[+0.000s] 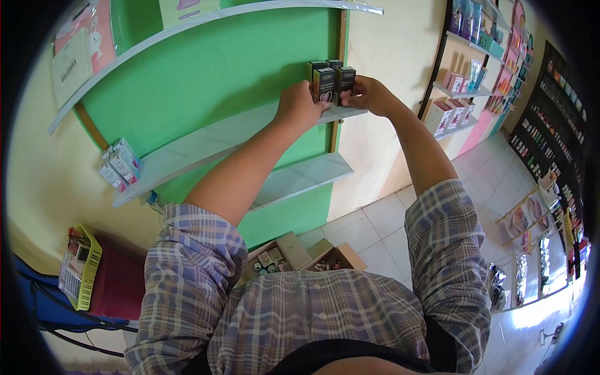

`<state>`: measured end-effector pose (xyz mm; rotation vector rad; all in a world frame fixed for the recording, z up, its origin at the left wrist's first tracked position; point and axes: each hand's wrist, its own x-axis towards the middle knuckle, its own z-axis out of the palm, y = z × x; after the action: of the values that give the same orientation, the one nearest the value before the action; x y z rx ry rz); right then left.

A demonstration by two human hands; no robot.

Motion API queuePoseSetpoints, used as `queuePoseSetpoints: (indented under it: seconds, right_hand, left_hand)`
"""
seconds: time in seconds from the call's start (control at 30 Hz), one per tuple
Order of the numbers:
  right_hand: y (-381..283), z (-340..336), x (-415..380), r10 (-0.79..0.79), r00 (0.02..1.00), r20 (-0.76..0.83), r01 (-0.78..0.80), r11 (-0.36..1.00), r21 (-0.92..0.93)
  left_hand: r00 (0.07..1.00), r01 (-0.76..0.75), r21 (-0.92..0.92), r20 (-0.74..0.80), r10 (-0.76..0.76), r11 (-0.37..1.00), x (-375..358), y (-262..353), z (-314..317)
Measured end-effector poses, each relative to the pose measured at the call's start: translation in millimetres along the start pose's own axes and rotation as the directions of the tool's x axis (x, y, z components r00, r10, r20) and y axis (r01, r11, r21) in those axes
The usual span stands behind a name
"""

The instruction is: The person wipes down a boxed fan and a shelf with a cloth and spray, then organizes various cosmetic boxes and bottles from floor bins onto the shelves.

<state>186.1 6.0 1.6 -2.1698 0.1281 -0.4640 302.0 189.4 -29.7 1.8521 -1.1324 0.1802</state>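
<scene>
Several small black boxes (324,80) with pale lettering and a pinkish picture stand upright in two rows at the right end of a white marbled shelf (206,142). My left hand (299,107) grips the front left box, thumb low near its base and fingers hidden behind its left side. Around the right side of the neighbouring black box (345,80) curls my right hand (369,96), its thumb and fingertips against the lower part. The two front boxes stand side by side, and only the tops of the back ones show.
White and pink boxes (121,164) stand at the shelf's left end. Another shelf (303,179) runs below, and one (219,14) above. Open cardboard boxes (289,250) sit on the floor. A yellow basket (94,269) is at left; stocked wall shelves (464,91) are at right.
</scene>
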Motion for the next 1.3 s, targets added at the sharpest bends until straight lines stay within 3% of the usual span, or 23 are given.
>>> queuePoseSetpoints:
  seconds: [0.07,0.37,0.7,0.9,1.0,1.07,1.3]
  right_hand:
    - [-3,-1,-1,0.021,1.000,-0.021,-0.025,0.972,-0.234]
    - [0,0,-2,0.032,0.999,-0.007,-0.033,0.991,-0.133]
    - [4,1,0,0.038,0.999,0.003,-0.036,0.980,-0.197]
    - [7,-1,3,0.052,0.998,0.026,-0.048,0.992,-0.119]
    - [6,-2,4,0.080,0.997,0.016,-0.075,0.977,-0.200]
    - [5,-3,4,0.066,0.997,0.028,-0.059,0.981,-0.187]
    - [2,-3,5,0.094,0.995,0.045,-0.086,0.983,-0.160]
  left_hand:
    - [1.000,0.003,0.055,0.003,-0.003,0.998,2,-2,3]
    - [0.999,-0.018,0.047,0.035,0.016,0.999,1,-1,0]
    - [0.999,-0.006,0.026,0.040,0.005,1.000,-2,-3,-1]
    - [1.000,-0.006,0.017,0.020,0.006,1.000,1,-8,3]
    - [0.999,-0.009,-0.039,0.031,0.010,0.999,0,-6,0]
    - [0.998,0.000,0.080,0.068,-0.005,0.997,-1,-1,-4]
    - [0.994,0.014,0.073,0.105,-0.021,0.997,2,-5,-4]
